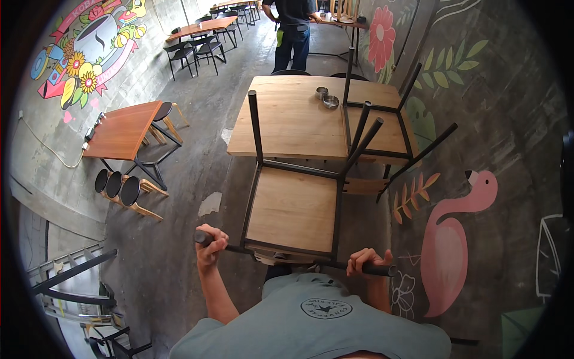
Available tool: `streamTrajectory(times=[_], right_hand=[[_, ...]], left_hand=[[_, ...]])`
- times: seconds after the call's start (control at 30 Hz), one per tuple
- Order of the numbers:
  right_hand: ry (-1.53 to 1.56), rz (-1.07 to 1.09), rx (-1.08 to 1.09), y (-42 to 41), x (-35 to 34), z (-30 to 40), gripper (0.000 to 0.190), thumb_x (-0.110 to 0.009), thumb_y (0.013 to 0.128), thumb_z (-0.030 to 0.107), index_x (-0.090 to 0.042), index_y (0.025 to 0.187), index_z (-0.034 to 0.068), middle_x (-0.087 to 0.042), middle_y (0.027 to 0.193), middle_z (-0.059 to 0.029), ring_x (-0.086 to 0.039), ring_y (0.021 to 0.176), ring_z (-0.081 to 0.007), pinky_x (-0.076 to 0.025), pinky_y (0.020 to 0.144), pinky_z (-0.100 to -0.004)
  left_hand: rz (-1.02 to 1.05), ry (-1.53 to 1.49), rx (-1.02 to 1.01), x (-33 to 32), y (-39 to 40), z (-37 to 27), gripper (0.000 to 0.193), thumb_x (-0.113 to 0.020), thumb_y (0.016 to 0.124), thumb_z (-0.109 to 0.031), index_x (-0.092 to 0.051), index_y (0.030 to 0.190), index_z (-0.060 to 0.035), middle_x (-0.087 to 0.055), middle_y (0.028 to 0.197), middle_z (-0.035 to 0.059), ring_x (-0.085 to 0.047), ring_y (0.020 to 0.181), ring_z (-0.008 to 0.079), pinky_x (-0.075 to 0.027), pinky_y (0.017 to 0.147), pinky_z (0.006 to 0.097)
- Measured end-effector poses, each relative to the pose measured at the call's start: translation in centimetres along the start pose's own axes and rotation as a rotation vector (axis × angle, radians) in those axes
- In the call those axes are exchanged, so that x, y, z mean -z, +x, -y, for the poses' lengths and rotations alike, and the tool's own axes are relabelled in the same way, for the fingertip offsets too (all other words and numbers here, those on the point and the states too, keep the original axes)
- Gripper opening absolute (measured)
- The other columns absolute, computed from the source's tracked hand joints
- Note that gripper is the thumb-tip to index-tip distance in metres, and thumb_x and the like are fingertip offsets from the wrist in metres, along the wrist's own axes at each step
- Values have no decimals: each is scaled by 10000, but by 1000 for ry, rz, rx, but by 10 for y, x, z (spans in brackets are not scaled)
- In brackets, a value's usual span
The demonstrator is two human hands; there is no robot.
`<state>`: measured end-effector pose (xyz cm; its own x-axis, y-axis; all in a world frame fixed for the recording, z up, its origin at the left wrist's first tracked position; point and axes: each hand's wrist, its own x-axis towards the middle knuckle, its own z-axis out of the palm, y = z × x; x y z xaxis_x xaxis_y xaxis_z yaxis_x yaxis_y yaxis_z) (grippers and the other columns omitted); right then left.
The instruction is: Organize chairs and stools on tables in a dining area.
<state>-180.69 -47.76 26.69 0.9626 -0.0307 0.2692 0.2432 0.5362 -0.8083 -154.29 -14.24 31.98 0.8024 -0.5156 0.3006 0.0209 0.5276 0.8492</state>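
An upturned chair with a wooden seat (291,208) and black metal frame is in front of me, legs pointing up. My left hand (211,247) is wrapped around one of its near legs. Another near leg is gripped by my right hand (365,262). The far side of this chair overlaps the near edge of a light wooden table (287,116) in the view; whether they touch I cannot tell. A second upturned chair (379,125) lies on the table's right side. Two round metal ashtrays, one farther (321,93) and one nearer (331,102), sit side by side left of that chair.
Beyond the table stands a person (292,31) in dark clothes. At left are a reddish wooden table (123,130) and several round stools (114,183). Black chairs (181,54) line a farther table (202,28). The painted wall (453,242) runs close on my right.
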Motion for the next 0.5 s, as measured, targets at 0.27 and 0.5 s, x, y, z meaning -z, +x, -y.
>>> streamTrajectory(times=[0.27,0.5], right_hand=[[-258,109,-79,39,-36,17,890,-242,679,842,-402,466,-6,-428,490,-122,-506,457,-224,-422,456,-292],[-295,9,-44,77,-44,0,880,-186,694,841,-363,450,14,-443,467,-120,-507,431,-207,-381,405,-280]], left_hand=[[69,-140,-80,32,15,-25,185,-630,756,-55,-453,721,-12,-393,512,28,-300,363,99,-249,368,249],[74,-187,-69,63,40,-24,153,-597,775,-31,-450,732,-32,-342,483,0,-276,347,77,-232,362,244]])
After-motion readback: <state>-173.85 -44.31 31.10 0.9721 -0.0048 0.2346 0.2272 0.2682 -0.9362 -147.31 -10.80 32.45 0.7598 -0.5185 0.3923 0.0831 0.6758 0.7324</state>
